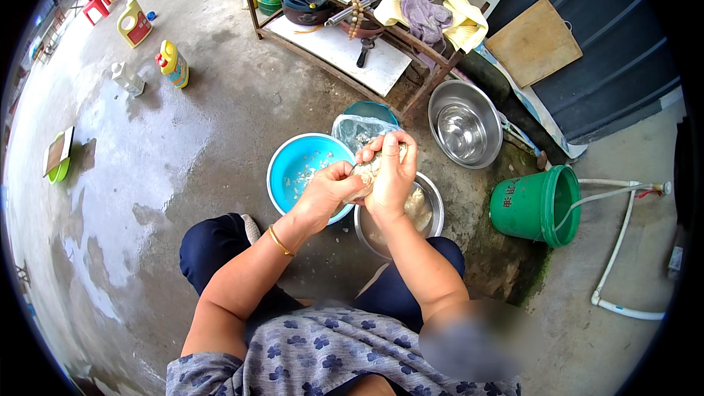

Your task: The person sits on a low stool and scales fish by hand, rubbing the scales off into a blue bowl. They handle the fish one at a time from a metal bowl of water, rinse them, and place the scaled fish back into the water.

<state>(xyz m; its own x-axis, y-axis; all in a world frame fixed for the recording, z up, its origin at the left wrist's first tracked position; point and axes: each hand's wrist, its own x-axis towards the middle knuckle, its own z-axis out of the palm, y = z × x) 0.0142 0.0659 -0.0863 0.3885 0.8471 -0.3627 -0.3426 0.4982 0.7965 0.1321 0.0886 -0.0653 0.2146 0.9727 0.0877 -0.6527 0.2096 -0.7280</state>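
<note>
My right hand is wrapped around a pale, whitish lump of raw food, perhaps meat, whose exact kind I cannot tell. My left hand pinches the near left end of it with thumb and fingers. Both hands are above the gap between a blue plastic basin with whitish bits in it and a steel bowl. Cloudy water and a pale piece of raw meat, possibly poultry, lie in that bowl. Just beyond my hands a clear plastic bag lines a teal basin.
A large steel basin and a green bucket with a hose stand to the right. Ahead is a metal-framed shelf with pans and cloths. Bottles, including a yellow one, stand on the wet concrete floor at left.
</note>
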